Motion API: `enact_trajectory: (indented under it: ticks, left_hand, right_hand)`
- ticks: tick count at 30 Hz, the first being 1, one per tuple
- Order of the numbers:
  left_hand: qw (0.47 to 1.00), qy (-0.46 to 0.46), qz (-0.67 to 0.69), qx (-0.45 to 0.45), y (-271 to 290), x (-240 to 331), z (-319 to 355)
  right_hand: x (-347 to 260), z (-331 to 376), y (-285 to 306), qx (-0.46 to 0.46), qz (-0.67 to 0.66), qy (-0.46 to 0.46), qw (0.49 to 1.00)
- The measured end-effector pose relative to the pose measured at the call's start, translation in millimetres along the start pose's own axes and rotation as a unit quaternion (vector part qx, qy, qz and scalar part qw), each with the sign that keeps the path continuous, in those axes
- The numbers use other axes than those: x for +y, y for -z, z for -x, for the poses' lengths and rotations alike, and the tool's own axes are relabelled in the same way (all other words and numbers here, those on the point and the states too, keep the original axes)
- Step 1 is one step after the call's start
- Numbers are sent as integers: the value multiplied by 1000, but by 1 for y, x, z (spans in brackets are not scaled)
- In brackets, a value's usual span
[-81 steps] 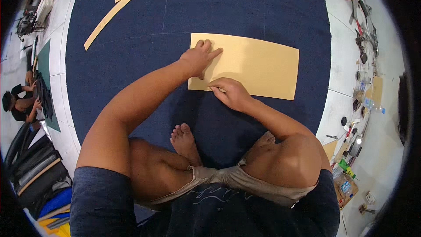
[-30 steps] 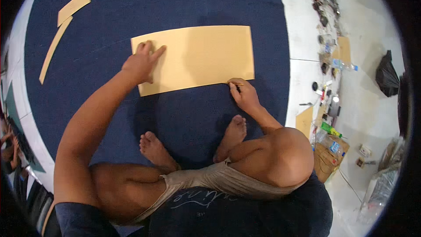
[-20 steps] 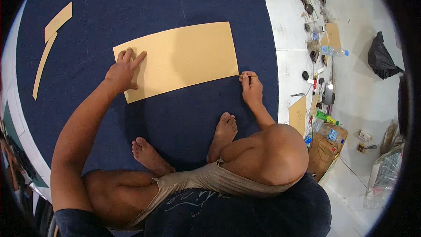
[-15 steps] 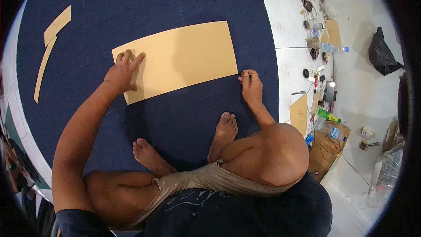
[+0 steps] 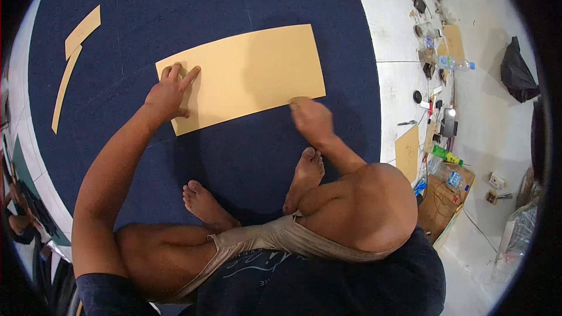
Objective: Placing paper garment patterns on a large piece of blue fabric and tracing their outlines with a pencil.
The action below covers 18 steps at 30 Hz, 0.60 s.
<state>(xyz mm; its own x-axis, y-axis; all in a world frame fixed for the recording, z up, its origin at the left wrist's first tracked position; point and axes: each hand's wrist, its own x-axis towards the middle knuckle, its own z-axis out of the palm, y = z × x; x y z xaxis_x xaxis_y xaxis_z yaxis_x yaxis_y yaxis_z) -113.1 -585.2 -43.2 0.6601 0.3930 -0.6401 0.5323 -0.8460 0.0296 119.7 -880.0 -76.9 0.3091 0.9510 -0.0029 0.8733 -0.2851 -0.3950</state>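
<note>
A tan cardboard sheet (image 5: 246,76) lies flat on the dark blue mat (image 5: 234,158) at frame centre, its long axis running left to right, slightly tilted. The left hand (image 5: 170,93) presses spread fingers on its left end. The right hand (image 5: 310,120), blurred, touches the lower right edge; its grip cannot be told

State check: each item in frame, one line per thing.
tan cardboard sheet: lying flat on the blue mat
left hand: pressed flat on the sheet's left end
right hand: at the sheet's lower right edge, blurred
cardboard strips: loose, flat, upper left
plastic bottle: lying on its side
</note>
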Motion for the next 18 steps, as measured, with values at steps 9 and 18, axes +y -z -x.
enact_trajectory:
  ticks: [9, 18]
  left_hand:
    - [1000, 1, 17, -3, -7, 0, 3]
    - [1000, -9, 3, 9, -5, -8, 2]
  right_hand:
    - [-61, -28, -44, -67, -239, 133, 960]
    - [45, 23, 20, 118, -133, -213, 961]
